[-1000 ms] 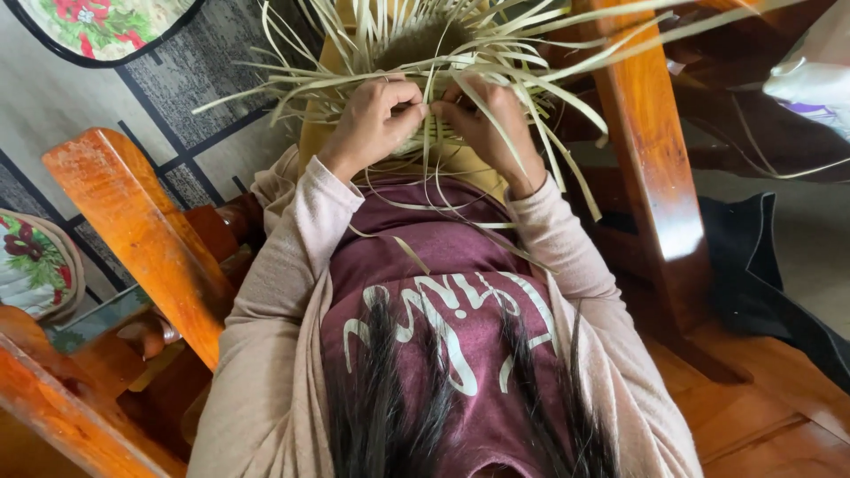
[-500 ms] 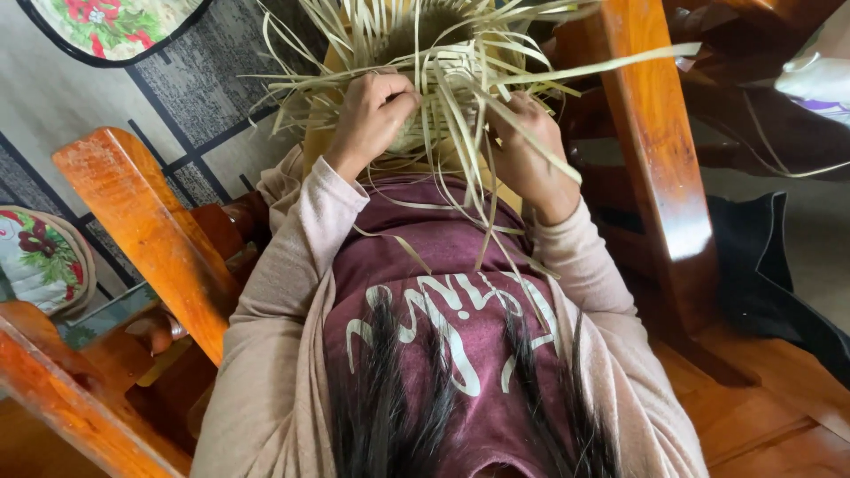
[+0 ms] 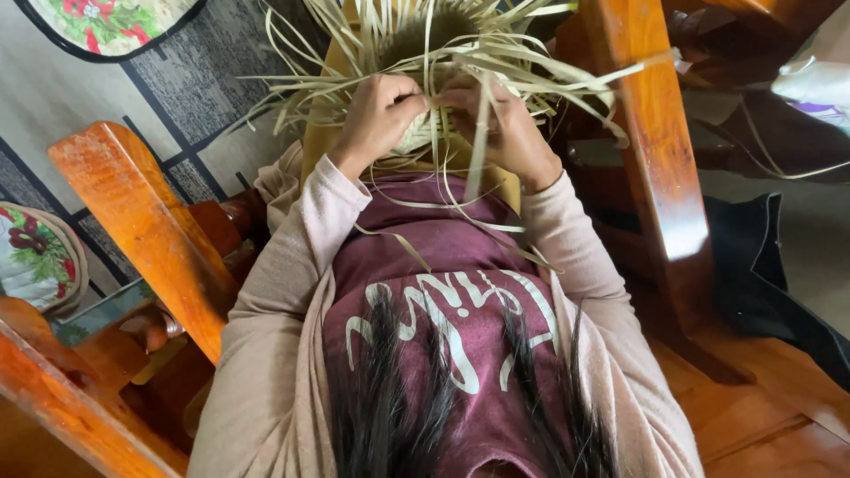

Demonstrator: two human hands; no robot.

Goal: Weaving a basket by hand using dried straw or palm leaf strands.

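Between the orange wooden chair arms (image 3: 150,239), our lap holds a half-woven piece of pale straw strips (image 3: 443,53), its top cut off and centre hidden by our fingers. Our left hand (image 3: 381,115) and right hand (image 3: 500,128) both pinch strips closed.

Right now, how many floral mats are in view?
2: one mat at the top left edge, the other mat at the left edge, behind the armrest. Both are cropped; others may lie outside the frame.
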